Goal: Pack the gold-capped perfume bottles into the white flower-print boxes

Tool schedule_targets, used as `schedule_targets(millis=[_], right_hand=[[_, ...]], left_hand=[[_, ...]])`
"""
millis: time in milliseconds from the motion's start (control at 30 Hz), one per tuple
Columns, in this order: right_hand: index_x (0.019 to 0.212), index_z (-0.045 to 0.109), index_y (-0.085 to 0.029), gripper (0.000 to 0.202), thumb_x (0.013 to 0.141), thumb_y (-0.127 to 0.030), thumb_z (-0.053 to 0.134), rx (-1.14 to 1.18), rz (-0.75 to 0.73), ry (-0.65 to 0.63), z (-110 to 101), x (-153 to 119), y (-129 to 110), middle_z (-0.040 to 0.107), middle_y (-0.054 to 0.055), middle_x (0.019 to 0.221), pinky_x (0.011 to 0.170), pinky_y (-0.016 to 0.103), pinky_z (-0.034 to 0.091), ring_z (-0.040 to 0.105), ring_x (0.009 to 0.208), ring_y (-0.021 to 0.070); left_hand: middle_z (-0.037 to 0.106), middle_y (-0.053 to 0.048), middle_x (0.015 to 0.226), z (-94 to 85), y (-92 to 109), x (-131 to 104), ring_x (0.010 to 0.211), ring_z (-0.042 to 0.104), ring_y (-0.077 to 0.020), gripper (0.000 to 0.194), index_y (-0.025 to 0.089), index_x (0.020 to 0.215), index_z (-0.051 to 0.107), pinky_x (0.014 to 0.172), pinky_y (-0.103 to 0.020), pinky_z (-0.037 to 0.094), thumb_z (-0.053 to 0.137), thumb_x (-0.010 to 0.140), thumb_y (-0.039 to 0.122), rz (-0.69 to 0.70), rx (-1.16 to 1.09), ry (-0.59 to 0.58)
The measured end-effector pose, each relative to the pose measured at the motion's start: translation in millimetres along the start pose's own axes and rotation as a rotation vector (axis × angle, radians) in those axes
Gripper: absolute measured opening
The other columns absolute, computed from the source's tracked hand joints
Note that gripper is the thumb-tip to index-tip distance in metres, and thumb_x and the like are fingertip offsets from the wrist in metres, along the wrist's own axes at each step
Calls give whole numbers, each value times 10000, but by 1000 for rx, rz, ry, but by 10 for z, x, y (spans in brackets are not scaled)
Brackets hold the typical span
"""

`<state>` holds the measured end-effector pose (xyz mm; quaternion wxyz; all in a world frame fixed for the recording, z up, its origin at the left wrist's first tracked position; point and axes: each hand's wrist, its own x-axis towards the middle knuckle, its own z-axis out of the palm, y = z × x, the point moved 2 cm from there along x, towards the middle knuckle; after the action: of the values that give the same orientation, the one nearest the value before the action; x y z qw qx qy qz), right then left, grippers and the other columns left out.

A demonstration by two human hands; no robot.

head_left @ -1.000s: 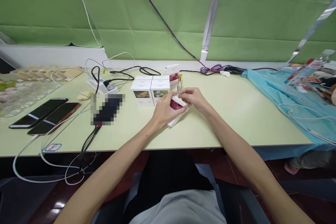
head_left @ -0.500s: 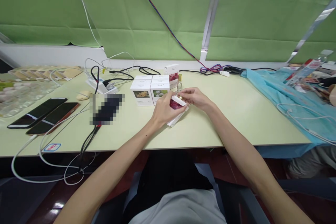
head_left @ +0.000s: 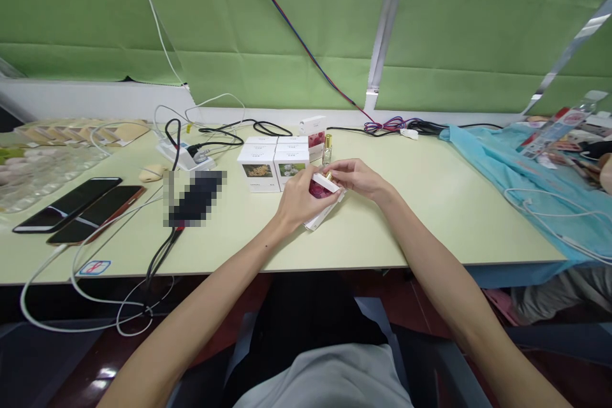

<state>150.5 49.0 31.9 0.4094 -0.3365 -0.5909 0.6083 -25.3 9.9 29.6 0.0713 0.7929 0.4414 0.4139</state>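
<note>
My left hand (head_left: 299,194) is wrapped round a small white box (head_left: 318,219) with a dark pink flower picture, tilted just above the table. At the box's upper end, my right hand (head_left: 356,177) has its fingertips pinched on a small bottle's gold cap (head_left: 329,176); the lower part of this bottle is hidden by the box. Behind my hands stands a clear glass bottle (head_left: 327,152) with a gold cap. A block of white flower-picture boxes (head_left: 262,169) stands left of them, and another pink-flower box (head_left: 315,134) is upright behind.
Two phones (head_left: 71,204) lie at the left among white charging cables. A power strip (head_left: 186,156) and black cords run along the back. Clear plastic trays (head_left: 29,178) fill the far left. A blue cloth (head_left: 540,197) and a plastic bottle (head_left: 561,124) are at the right, near a seated person's leg (head_left: 564,293).
My hands stay almost in place; the gold cap in my right fingertips shows slightly higher at the box's end. At the lower right, the other person's leg has shifted left and something pink shows.
</note>
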Motion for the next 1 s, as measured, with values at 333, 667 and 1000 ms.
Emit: schedule_targets(millis=[333,667,1000], right_hand=[[963,761,-152,460,636,-448,891,-68,4,4,-12,2,13,650,-16,687,495,224,302,445,534,74],[1014,753,-160,449,675,-429,875,-90,-5,15,-48,7,44,657,-21,690,495,215,326,444,527,68],[1010,742,-176,445,670,-422,888,-105,24,22,-46,7,55,713,27,791,516,231,365,532,588,100]], left_hand=[[732,-33,979,2,-9,-1,857,686,-218,436,226,1040,596,751,-334,512,757,780,537,3,3,-3],[718,-25,961,4,-13,-7,842,676,-210,443,227,1054,592,744,-326,510,761,780,531,13,-3,6],[720,-30,957,8,-11,-4,830,675,-208,445,219,1042,601,726,-313,502,763,774,536,16,-5,14]])
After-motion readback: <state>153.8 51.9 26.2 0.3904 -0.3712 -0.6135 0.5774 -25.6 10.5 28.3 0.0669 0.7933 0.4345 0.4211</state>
